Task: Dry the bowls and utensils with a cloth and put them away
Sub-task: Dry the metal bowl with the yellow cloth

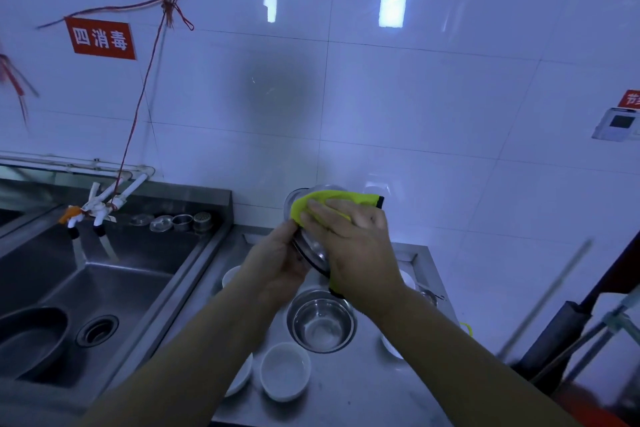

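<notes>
White wall tiles stand behind a steel bench (349, 402), and a deep sink (114, 281) lies to its left. Above the bench the person holds a steel bowl (311, 250) up in the air, tilted on its side, probably so that the cloth can reach its curved surface and water does not stay in it. The left hand (277, 263) grips the lower rim of this bowl, with the thumb curled over the edge, and so keeps it steady. The right hand (353, 236) lies with rather straight, spread fingers on a yellow cloth (332, 199) and presses it flat against the bowl; the cloth folds over the top rim and one corner hangs below the palm. Both forearms reach forward and meet in front of the chest, with the right wrist crossing slightly above the left. Under the hands a second steel bowl (320, 322) stands upright on the bench, and a small white bowl (284, 371) stands just beside it, both waiting, I think, for their turn to be dried.
</notes>
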Demonstrator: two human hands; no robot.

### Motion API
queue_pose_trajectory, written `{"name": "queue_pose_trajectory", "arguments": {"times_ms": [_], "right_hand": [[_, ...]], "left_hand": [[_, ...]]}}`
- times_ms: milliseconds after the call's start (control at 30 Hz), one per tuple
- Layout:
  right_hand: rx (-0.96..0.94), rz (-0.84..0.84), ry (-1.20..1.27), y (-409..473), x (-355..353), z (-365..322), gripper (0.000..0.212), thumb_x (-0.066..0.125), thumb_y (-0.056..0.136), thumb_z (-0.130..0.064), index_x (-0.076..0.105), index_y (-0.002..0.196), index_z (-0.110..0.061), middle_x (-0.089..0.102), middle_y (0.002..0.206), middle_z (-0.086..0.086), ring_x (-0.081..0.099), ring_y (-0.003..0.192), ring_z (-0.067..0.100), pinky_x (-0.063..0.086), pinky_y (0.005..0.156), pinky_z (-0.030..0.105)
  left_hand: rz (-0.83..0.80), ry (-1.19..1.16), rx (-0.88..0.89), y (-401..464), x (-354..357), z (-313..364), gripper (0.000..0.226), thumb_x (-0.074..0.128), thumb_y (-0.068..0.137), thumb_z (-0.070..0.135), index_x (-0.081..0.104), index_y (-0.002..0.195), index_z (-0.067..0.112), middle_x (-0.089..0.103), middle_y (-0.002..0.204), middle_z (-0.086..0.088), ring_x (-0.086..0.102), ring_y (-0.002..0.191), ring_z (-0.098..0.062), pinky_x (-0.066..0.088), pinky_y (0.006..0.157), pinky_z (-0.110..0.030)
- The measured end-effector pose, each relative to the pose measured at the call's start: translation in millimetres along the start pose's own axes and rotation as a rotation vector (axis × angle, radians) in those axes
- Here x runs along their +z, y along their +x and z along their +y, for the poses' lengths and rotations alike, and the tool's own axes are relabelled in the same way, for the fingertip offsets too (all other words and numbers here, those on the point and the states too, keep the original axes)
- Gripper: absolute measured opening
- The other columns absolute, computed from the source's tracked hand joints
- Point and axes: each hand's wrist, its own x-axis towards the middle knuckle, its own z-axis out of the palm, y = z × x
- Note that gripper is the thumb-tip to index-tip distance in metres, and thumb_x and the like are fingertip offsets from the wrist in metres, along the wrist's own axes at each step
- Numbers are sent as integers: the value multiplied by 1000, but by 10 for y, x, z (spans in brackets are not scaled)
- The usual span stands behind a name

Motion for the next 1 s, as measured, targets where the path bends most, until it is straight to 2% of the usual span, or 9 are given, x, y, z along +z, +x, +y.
{"name": "queue_pose_trajectory", "arguments": {"times_ms": [167,300,467,600,700,767,800,900,1000], "right_hand": [[-28,-20,-56,-109,18,-37,51,65,76,-13,60,125,-26,56,134,-8,48,120,20,37,86,41],[-112,5,-55,-258,22,-35,40,54,88,-9,63,124,-25,57,133,-9,50,118,20,36,86,40],[-179,98,4,-492,75,81,42,65,84,-8,63,122,-24,59,131,-10,52,113,18,38,85,41],[-101,174,153,-656,30,217,34,67,87,-7,65,119,-18,62,126,-4,56,110,20,44,82,45],[58,187,228,-725,-41,317,32,42,96,-4,68,113,-9,61,124,5,56,110,24,46,83,49],[113,202,230,-705,-62,261,36,41,89,-1,69,111,-8,61,124,7,58,110,26,44,85,48],[110,215,218,-672,-64,187,36,43,88,-2,70,111,-10,62,124,5,59,110,26,43,84,47],[35,226,108,-568,-10,-69,31,62,82,-4,72,108,-16,66,119,-3,62,108,21,42,80,45],[60,222,118,-535,4,-126,26,61,85,-7,73,107,-13,69,115,-3,64,105,21,45,79,47]], "left_hand": [[-58,-99,-50,8,-31,68,35,53,87,19,61,115,0,67,95,-10,67,77,-16,57,66,-24],[34,-159,-68,24,-44,68,21,50,92,20,60,88,2,65,66,-6,63,53,-12,53,52,-19],[133,-222,-79,79,-35,84,22,43,96,17,57,89,2,63,82,-10,59,78,-18,55,54,-26],[192,-270,-76,111,-61,113,27,35,100,15,57,95,0,65,92,-14,57,102,-25,51,82,-37],[191,-291,-84,127,-99,147,29,35,100,16,60,94,3,70,86,-11,62,88,-21,57,59,-33],[189,-303,-90,143,-72,109,32,34,101,17,61,89,5,72,72,-10,62,83,-20,56,62,-31],[181,-308,-97,156,-48,68,33,33,101,18,61,92,5,73,75,-10,62,87,-20,54,71,-34],[114,-290,-163,185,7,-39,39,30,101,24,53,125,5,61,123,-14,50,122,-24,44,90,-37],[80,-259,-172,196,10,-43,43,29,101,28,48,132,6,50,137,-15,45,128,-26,45,86,-40]]}}
